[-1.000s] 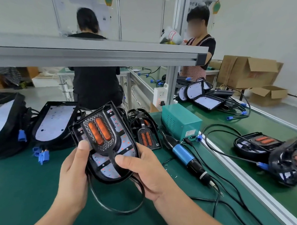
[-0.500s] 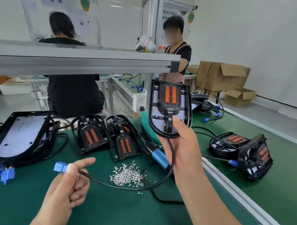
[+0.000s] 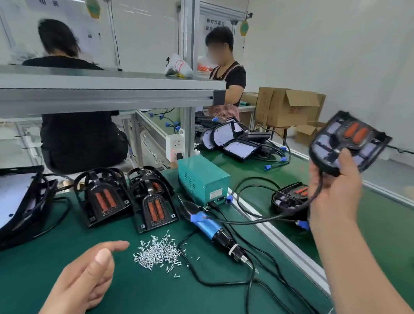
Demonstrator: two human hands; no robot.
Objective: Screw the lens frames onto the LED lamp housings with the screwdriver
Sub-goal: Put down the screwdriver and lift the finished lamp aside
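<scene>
At the far left, a big housing (image 3: 7, 202) with a white board lies on the green bench (image 3: 147, 296). It has no lens frame on it, so I judge it waits for its turn. Next to it, two lamp units (image 3: 104, 197) lie side by side with their orange strips up. Whether their frames are already screwed, I cannot tell.

My left hand (image 3: 84, 279) hovers low over the bench, fingers loose and apart, holding nothing. The index finger is directed to the screw pile (image 3: 158, 252) near it. Right of the pile, the screwdriver (image 3: 212, 230) lies on the bench, touched by no hand, in front of the teal power box (image 3: 202, 178).

Beyond the bench rail, one lamp (image 3: 292, 198) lies on the conveyor (image 3: 387, 236). At the far right, my right hand (image 3: 335, 188) is raised above the conveyor and grips the held lamp (image 3: 349, 141) by its lower edge, thumb on the front, its cable hanging down towards the bench. I judge this unit is finished and should go on the conveyor. At least the big housing remains to do.
</scene>
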